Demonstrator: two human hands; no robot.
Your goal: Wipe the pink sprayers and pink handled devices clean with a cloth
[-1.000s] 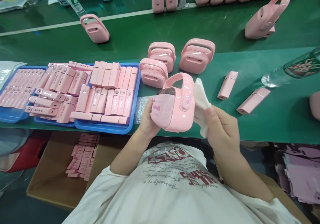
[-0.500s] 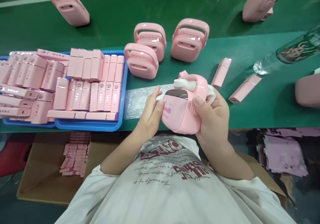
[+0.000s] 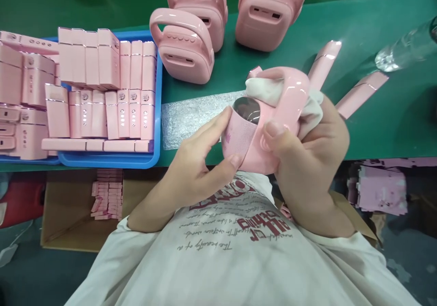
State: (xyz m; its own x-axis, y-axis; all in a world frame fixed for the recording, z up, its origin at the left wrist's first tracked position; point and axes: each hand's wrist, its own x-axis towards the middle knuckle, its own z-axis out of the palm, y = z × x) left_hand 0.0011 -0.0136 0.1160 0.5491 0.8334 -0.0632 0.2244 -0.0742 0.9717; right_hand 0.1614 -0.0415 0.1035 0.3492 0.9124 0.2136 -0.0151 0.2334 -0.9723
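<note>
A pink handled speaker is held between my two hands, above the front edge of the green table. My right hand grips its right side, thumb on the casing beside the handle. A white cloth passes under the handle, and its other end is bunched against my right fingers. My left hand has its fingertips and thumb on the speaker's left side, at the mesh front. The dark glossy panel on top of the mesh faces up and to the left.
Blue trays full of pink microphone-like boxes stand left. Several pink speakers stand behind my hands. Bubble wrap lies on the green table. Two pink sticks and a clear bottle are on the right. An open carton sits below.
The view has moved closer to the table. The speaker has turned, its mesh front now facing further left. My left hand has shifted its grip, with the thumb lower on the mesh.
</note>
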